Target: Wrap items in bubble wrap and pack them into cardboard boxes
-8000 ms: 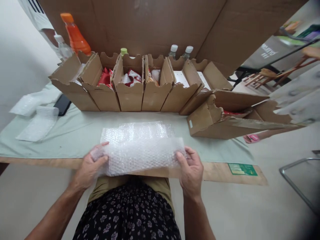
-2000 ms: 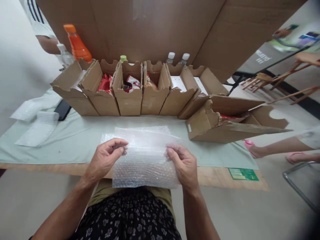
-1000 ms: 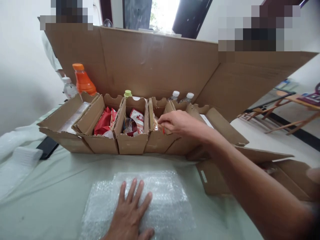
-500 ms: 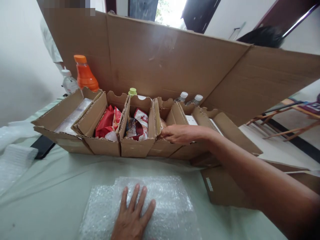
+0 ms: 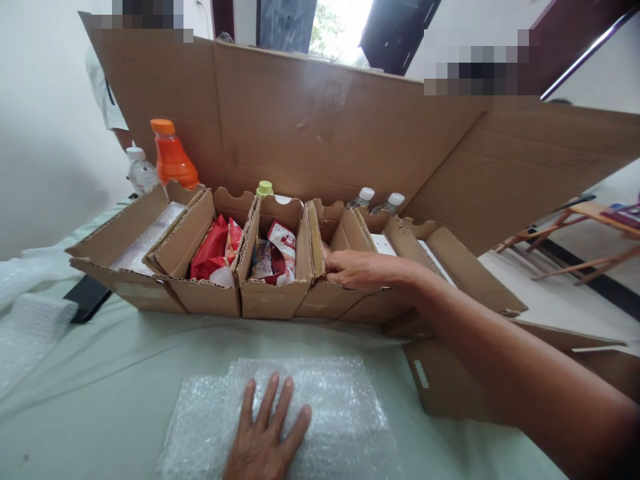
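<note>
My left hand lies flat with its fingers spread on a sheet of clear bubble wrap. The sheet rests on the green cloth. My right hand reaches over the front wall of a narrow cardboard bin, one in a row of several. Its fingertips are down inside, so whether they grip anything is hidden. Just left of that hand, another bin holds red-and-white snack packets. Farther left, a bin contains red packets. White boxes stand in the bin to its right.
A tall cardboard panel rises behind the bins. Before it stand an orange bottle and several clear bottles. A black flat object and more bubble wrap lie left. A cardboard box sits below my right forearm.
The fingers of my right hand have gone slightly deeper into the bin. My left hand stays flat on the bubble wrap. The view has tilted slightly upward.
</note>
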### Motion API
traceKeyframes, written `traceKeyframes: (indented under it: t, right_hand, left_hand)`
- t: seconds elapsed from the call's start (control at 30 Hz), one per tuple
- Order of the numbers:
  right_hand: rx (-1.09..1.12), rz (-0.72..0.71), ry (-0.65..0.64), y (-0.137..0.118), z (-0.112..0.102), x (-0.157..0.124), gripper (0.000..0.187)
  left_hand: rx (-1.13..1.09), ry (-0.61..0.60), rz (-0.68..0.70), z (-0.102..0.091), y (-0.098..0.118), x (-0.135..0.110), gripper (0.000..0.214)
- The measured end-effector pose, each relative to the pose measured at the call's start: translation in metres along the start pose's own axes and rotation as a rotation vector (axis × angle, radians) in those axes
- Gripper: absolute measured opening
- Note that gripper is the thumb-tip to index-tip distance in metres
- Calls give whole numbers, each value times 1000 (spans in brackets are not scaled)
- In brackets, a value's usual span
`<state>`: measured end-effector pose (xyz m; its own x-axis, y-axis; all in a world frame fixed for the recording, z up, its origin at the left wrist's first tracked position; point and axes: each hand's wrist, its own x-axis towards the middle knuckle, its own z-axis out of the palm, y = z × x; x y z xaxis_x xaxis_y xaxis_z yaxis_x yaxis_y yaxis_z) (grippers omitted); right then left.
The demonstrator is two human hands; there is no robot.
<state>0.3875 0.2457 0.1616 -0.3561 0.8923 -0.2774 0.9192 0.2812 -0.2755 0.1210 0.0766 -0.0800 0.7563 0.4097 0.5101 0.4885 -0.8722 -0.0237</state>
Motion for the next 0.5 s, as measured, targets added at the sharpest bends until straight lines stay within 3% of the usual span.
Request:
traceKeyframes:
  t: [0.07,0.13,0.27,0.37,0.5]
  right_hand:
    - [3,-14,-100,-5,-7,-4,25]
    - [-23,22,-105,-8,-15,-11,27]
    - [-149,183,121,1,-31,-18,23]
    - [-223,204,252,19,-39,2,31]
    - [-163,230,229,45,-40,52,28]
  left_hand:
    - [8,-17,-48,5,4,-4,68]
    - [-7,-30,-118,10,11,-7,62]
    - [-30,-23,-168,18,21,-12,61]
    - [-29,-23,-171,20,21,-13,59]
    - [-30,-19,-163,22,19,-14,53]
